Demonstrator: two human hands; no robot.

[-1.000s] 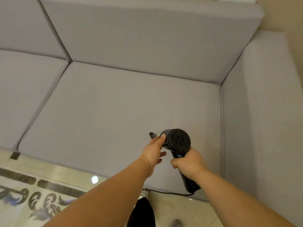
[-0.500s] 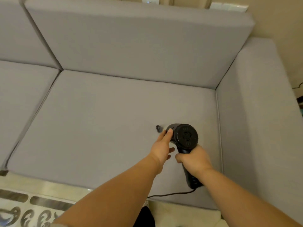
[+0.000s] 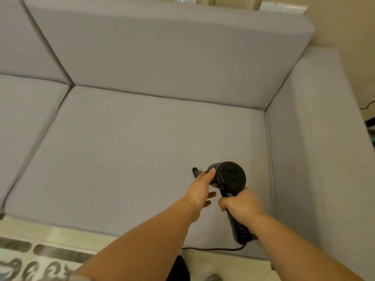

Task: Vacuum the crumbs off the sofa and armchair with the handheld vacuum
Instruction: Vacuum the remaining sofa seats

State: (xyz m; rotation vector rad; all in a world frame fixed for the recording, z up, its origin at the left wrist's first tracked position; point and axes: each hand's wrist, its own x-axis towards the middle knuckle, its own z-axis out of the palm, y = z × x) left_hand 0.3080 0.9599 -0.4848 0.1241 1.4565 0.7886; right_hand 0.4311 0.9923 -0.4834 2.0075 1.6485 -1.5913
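The right hand (image 3: 241, 207) grips the handheld vacuum (image 3: 227, 178); the left hand (image 3: 199, 189), fingers loose, steadies its barrel. Its nozzle sits on the sofa seat cushion (image 3: 132, 159) just ahead; armchair unseen, so likely much remains.

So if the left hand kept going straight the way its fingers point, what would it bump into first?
The left hand already rests against the vacuum body. Sliding on up and forward along it, it would probably meet the seat cushion near the nozzle, though depth is hard to judge.
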